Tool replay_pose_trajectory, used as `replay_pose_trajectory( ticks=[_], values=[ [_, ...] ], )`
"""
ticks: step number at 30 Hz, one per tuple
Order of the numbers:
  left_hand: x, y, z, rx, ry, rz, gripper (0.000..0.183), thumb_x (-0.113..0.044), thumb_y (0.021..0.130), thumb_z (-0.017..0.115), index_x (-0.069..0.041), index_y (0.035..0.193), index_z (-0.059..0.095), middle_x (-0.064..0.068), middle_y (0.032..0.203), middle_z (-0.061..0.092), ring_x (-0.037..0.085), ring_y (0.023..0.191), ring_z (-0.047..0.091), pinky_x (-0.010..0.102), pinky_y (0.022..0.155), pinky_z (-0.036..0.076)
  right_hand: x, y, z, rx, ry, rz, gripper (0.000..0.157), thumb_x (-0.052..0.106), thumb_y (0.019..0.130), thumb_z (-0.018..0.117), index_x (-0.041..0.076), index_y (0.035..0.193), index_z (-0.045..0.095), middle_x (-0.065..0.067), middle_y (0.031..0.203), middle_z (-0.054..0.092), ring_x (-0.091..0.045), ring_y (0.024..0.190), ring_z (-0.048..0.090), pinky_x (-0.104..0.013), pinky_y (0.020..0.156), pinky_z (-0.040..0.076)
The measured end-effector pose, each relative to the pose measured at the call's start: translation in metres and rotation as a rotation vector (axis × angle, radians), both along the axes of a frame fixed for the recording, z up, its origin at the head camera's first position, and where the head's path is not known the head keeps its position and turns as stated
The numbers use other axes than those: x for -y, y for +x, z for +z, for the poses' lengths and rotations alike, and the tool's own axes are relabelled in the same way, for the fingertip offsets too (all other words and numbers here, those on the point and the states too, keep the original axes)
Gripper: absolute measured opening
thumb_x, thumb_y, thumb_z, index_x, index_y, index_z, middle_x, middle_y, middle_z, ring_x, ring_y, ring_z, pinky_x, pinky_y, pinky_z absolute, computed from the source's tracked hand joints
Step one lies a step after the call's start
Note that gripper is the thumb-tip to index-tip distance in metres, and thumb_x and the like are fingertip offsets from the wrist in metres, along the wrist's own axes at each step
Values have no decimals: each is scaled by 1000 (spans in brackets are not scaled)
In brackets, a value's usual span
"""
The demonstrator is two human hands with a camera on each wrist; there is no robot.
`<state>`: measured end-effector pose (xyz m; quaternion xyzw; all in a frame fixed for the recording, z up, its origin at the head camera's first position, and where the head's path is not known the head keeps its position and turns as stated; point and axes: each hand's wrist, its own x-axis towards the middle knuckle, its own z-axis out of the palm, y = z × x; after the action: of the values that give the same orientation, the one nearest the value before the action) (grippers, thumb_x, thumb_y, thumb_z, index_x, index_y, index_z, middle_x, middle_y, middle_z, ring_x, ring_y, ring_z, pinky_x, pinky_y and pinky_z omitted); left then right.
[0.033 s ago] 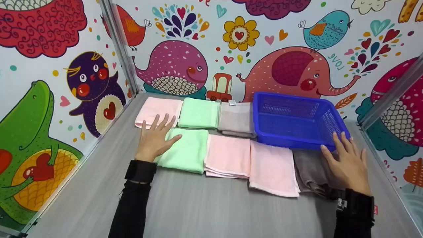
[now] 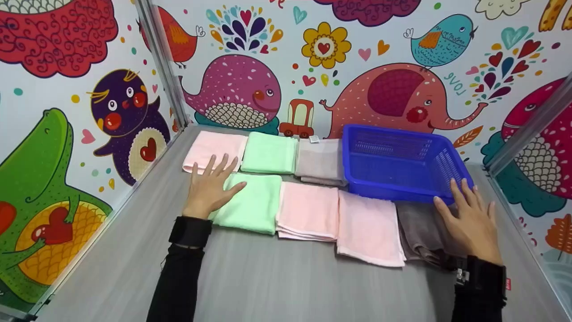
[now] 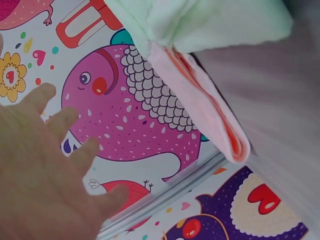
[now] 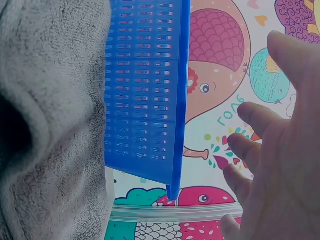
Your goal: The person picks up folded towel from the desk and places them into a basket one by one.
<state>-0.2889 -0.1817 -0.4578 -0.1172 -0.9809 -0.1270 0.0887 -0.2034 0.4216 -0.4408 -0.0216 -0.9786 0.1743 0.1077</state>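
Observation:
In the head view my left hand (image 2: 211,190), fingers spread, hovers over the left edge of the front green towel (image 2: 254,205). My right hand (image 2: 473,228) is held the same way above the dark grey towel (image 2: 415,228), by the near right corner of the blue basket (image 2: 380,191). Neither hand holds anything. Two folded pink towels, one left (image 2: 308,210) and one right (image 2: 370,230), lie between. Behind them are another pink towel (image 2: 219,143), a green towel (image 2: 270,153) and a light grey towel (image 2: 319,161). Both wrist views show the hands apart from the towels.
The grey table (image 2: 313,286) carries the towels in two rows, with the basket at the back right. Printed wall panels (image 2: 384,27) enclose the back and sides, joined by metal corner strips (image 2: 163,67). A small white tag (image 2: 314,139) sits at the light grey towel's back edge.

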Motion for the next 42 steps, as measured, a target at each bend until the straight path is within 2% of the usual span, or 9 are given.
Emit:
replay_pose_trajectory(
  ticks=[7, 13, 18, 23, 27, 30, 35, 37, 42],
  values=[
    [-11, -3, -4, 46, 66, -34, 78, -65, 101, 47, -27, 165, 25, 6, 172, 24, 36, 160, 16, 67, 125, 8, 8, -7, 2, 5, -83, -26, 82, 60, 107, 34, 11, 167, 7, -26, 171, 5, -53, 156, 3, -73, 120, -6],
    [-57, -5, -21, 159, 412, -174, 80, -53, 104, 54, -21, 167, 18, 11, 170, 26, 39, 155, 30, 58, 125, 25, 59, -18, 8, -65, -519, -74, 85, 54, 106, 45, 19, 167, -2, -23, 172, 12, -47, 158, 15, -67, 124, 13],
    [-97, 9, -33, 216, 539, -243, 79, -34, 100, 68, -8, 163, 29, 19, 161, 42, 40, 138, 52, 55, 115, 41, 131, -26, -5, -159, -656, 71, 78, 33, 104, 62, 9, 165, 21, -25, 154, 46, -41, 131, 54, -54, 111, 44],
    [-118, 18, -39, 101, 517, -289, 64, -19, 91, 77, 2, 146, 54, 23, 138, 60, 38, 119, 62, 52, 105, 48, 189, -26, -33, 34, -727, 268, 76, 26, 100, 69, 6, 162, 29, -28, 147, 52, -39, 114, 65, -48, 95, 57],
    [-125, 23, -43, 51, 473, -295, 56, -17, 84, 82, 0, 134, 64, 20, 128, 64, 37, 109, 62, 51, 98, 51, 213, -23, -59, 111, -659, 297, 80, 20, 95, 76, -1, 159, 33, -28, 136, 57, -37, 111, 67, -49, 95, 58],
    [-130, 27, -46, 64, 374, -249, 59, -24, 82, 84, -1, 133, 65, 22, 129, 62, 41, 113, 60, 53, 98, 50, 222, -21, -71, 48, -480, 265, 76, 18, 88, 81, -9, 150, 43, -25, 117, 62, -36, 104, 66, -51, 95, 55],
    [-137, 31, -50, 84, 173, -260, 62, -30, 83, 83, -2, 135, 64, 24, 129, 60, 41, 113, 59, 50, 97, 51, 230, -17, -80, 1, -245, 262, 82, 23, 81, 84, -14, 144, 47, -33, 123, 62, -48, 115, 60, -59, 100, 48],
    [-139, 31, -51, 78, 114, -300, 59, -30, 85, 82, -4, 135, 65, 23, 129, 61, 39, 114, 60, 48, 97, 52, 230, -17, -82, -5, -223, 278, 87, 23, 80, 86, -13, 148, 44, -35, 129, 60, -49, 118, 59, -60, 103, 47],
    [-141, 27, -48, 65, 58, -373, 53, -29, 88, 80, -6, 133, 67, 20, 131, 60, 36, 117, 60, 45, 100, 52, 227, -22, -79, 7, -255, 284, 90, 18, 78, 89, -10, 151, 44, -24, 117, 61, -32, 97, 60, -52, 96, 50]
  ],
)
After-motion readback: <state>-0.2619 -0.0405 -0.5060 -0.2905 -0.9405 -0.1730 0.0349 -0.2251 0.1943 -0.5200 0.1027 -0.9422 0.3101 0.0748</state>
